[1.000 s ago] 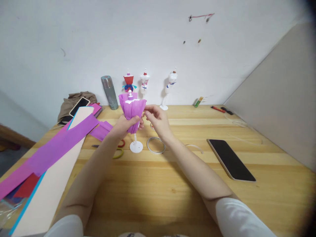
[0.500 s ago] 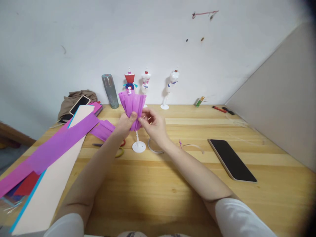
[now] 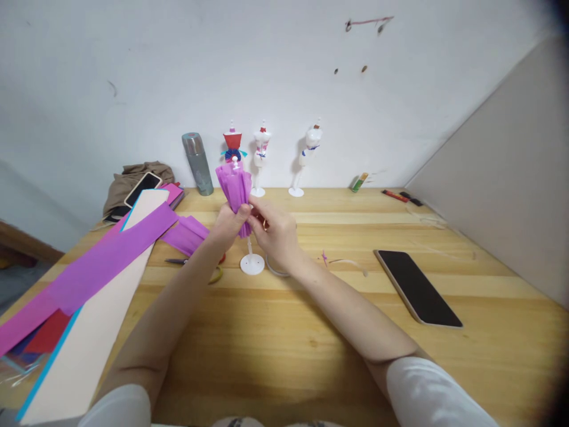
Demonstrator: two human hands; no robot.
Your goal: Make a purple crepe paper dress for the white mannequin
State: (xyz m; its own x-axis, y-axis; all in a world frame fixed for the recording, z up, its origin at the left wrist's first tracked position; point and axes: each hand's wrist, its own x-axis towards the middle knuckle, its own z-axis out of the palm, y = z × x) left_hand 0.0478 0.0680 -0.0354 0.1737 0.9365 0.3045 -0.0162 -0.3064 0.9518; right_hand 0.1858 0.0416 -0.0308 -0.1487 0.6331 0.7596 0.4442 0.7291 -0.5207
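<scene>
Pleated purple crepe paper (image 3: 236, 185) is wrapped around a small mannequin on a white stand (image 3: 252, 264), its white neck knob (image 3: 235, 161) poking out above. My left hand (image 3: 230, 222) grips the paper from the left, thumb across its front at the waist. On the other side my right hand (image 3: 274, 230) pinches the paper's right edge between thumb and fingers; some of its fingertips are hidden. The paper flares at the top and is gathered narrow where my hands meet. Scissors (image 3: 216, 274) lie partly behind my left forearm, beside a loose purple paper piece (image 3: 186, 234).
Against the wall stand a red-dressed mannequin (image 3: 232, 141), two whiter mannequins (image 3: 262, 145) and a grey flask (image 3: 198, 165). Purple paper strips (image 3: 111, 261) and a cream board (image 3: 111, 323) cover the left side. A phone (image 3: 418, 289) lies at right, a green-labelled tube (image 3: 360, 182) farther back.
The right side of the purple paper has been drawn in, so its flare is narrower. My right hand has turned and closed nearer the left. The stand has shifted slightly right.
</scene>
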